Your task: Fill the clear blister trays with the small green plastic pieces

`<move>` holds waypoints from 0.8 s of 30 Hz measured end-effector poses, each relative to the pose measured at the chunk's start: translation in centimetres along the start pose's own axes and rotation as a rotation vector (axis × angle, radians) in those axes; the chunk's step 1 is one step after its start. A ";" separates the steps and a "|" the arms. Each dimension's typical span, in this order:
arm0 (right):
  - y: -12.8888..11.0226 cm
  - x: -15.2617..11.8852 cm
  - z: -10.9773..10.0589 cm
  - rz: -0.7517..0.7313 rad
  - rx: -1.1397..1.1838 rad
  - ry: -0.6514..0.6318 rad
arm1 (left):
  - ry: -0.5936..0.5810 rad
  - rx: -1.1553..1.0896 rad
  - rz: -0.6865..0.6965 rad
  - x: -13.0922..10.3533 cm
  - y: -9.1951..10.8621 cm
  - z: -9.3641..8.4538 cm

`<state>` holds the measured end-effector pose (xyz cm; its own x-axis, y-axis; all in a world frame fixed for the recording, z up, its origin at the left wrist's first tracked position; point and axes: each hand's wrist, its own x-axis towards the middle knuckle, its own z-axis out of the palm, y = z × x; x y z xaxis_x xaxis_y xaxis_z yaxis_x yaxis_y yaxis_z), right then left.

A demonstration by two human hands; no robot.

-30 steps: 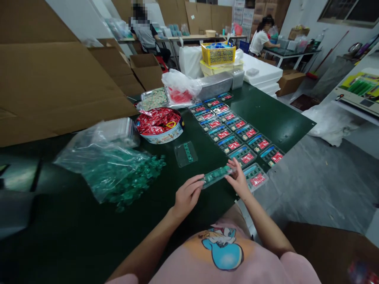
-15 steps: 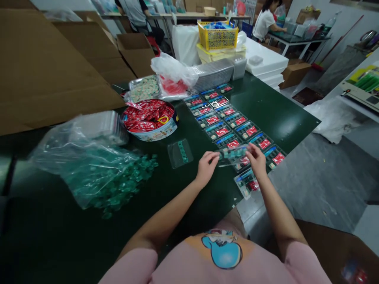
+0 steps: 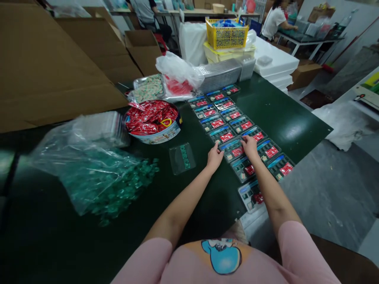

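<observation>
Several clear trays lie in rows on the dark green table, each with a blue strip and a red packet. My left hand (image 3: 215,157) is at the left edge of one tray (image 3: 231,150), fingers pinched together; what they hold, if anything, is too small to tell. At that tray's upper right is my right hand (image 3: 249,146), its fingertips closed on the tray's edge. A flat clear piece with a row of green bits (image 3: 182,158) lies left of my left hand. The nearest tray (image 3: 251,196) sits at the table's front edge.
A clear bag (image 3: 89,169) spills green pieces at the left. Behind the flat piece stands a round tin (image 3: 161,136) of red packets. Farther back are a white bag (image 3: 177,73), stacked clear trays (image 3: 220,74) and a yellow basket (image 3: 227,36). Two people sit in the background.
Both hands have come down onto the tray rows. The clear piece with green bits that they held up is no longer raised between them. The view has shifted slightly.
</observation>
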<state>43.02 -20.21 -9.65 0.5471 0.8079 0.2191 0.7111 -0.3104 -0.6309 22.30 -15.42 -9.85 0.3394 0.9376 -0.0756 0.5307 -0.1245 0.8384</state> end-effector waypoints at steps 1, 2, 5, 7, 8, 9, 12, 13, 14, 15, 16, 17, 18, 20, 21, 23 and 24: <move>0.0 -0.1 0.2 -0.025 -0.053 -0.005 | -0.007 0.056 0.025 0.0 -0.1 0.2; -0.1 -0.3 0.3 -0.049 -0.107 -0.007 | -0.012 0.101 0.050 0.0 -0.1 0.3; 0.0 -0.8 0.6 -0.111 -0.236 -0.027 | -0.020 0.176 0.101 -0.5 0.0 0.8; 0.0 -1.2 0.5 -0.132 -0.274 -0.053 | -0.017 0.184 0.142 -1.3 0.3 0.3; -0.1 -1.4 0.4 -0.137 -0.279 -0.058 | -0.008 0.187 0.181 -2.0 0.4 -0.2; -0.3 -1.5 0.2 -0.142 -0.273 -0.056 | 0.010 0.199 0.234 -2.6 0.5 -1.0; -1.6 -2.2 -0.4 -0.199 -0.185 -0.017 | 0.111 0.321 0.381 -4.9 -0.4 -4.4; -2.4 -2.6 -0.5 -0.236 -0.135 -0.013 | 0.146 0.379 0.395 -5.6 -1.2 -5.7; -3.3 -3.1 -0.6 -0.278 -0.077 -0.024 | 0.166 0.434 0.387 -6.2 -2.0 -6.9; -4.4 -3.7 -0.6 -0.319 -0.013 -0.047 | 0.166 0.481 0.367 -6.8 -3.1 -8.0; -5.6 -4.3 -0.5 -0.356 0.053 -0.082 | 0.150 0.520 0.345 -7.3 -4.1 -8.9; -6.8 -5.0 -0.3 -0.387 0.118 -0.126 | 0.128 0.551 0.329 -7.7 -5.2 -9.7; -8.0 -5.8 0.0 -0.411 0.179 -0.173 | 0.107 0.576 0.323 -8.0 -6.2 -10.2; -10.1 -7.1 0.8 -0.439 0.270 -0.261 | 0.088 0.612 0.339 -8.5 -7.7 -10.7; -10.9 -7.7 1.4 -0.446 0.298 -0.296 | 0.087 0.623 0.357 -8.7 -8.2 -10.8; -12.0 -8.5 2.6 -0.449 0.324 -0.351 | 0.079 0.632 0.392 -8.9 -8.7 -10.9; -12.2 -8.8 3.2 -0.444 0.329 -0.371 | 0.071 0.628 0.408 -9.1 -8.8 -10.9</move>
<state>28.13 -21.91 -6.23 0.0029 0.9608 0.2772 0.6295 0.2137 -0.7471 6.12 -19.30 -10.64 0.5644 0.7935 0.2276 0.7239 -0.6083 0.3256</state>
